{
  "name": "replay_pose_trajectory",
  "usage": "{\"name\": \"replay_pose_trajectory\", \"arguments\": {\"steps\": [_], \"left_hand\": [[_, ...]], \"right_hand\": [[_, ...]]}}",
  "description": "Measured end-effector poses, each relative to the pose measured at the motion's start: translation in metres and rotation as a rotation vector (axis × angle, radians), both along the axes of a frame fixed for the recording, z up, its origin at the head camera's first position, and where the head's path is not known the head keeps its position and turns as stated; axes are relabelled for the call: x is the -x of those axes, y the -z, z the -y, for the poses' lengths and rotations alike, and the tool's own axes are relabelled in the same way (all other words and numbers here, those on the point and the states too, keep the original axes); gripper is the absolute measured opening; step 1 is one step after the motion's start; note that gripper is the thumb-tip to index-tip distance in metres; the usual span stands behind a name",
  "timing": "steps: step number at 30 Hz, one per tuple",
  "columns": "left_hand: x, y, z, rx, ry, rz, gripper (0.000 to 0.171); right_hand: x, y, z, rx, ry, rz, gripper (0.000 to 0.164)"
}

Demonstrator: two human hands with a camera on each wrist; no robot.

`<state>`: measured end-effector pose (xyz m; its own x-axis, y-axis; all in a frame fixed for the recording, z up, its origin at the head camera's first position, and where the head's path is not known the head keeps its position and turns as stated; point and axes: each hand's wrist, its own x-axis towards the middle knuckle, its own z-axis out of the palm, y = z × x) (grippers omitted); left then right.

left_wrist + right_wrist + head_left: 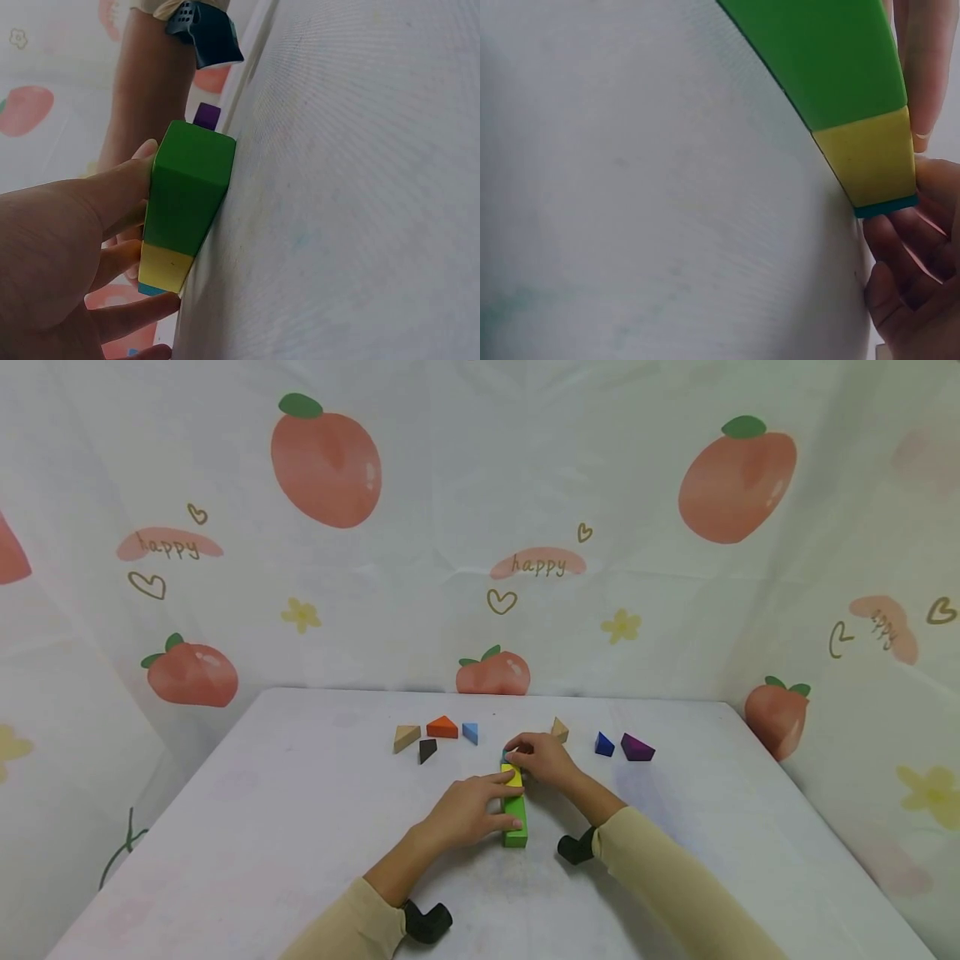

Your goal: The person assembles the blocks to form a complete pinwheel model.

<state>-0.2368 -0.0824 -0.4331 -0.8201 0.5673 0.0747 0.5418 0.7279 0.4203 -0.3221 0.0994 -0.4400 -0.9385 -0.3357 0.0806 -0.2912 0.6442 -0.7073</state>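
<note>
A green block (pixel 515 820), a yellow block (pixel 512 774) and a blue block (pixel 505 757) lie end to end in a row on the table. My left hand (pixel 467 810) comes from the left, its thumb and extended fingers touching the green and yellow blocks. At the row's far end my right hand (pixel 546 760) pinches the blue block, mostly covered by its fingers. From the right wrist, the green block (pixel 832 60), yellow block (pixel 871 159) and thin edge of the blue block (pixel 886 206) look flush. The left wrist view shows the green block (pixel 187 187) nearest.
Behind to the left lie an orange triangle (pixel 442 727), a wooden triangle (pixel 407 737), a light blue triangle (pixel 470 732) and a black piece (pixel 427 750). Farther right are another wooden triangle (pixel 559 730), a dark blue piece (pixel 604 744) and a purple block (pixel 637 747).
</note>
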Motion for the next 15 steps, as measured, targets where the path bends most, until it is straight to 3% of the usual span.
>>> {"name": "replay_pose_trajectory", "arguments": {"steps": [15], "left_hand": [[-0.0009,-0.001,0.0019,-0.025,0.015,0.002,0.053]], "right_hand": [[-0.0012,0.0009,0.0012,0.029,-0.004,0.01,0.015]]}}
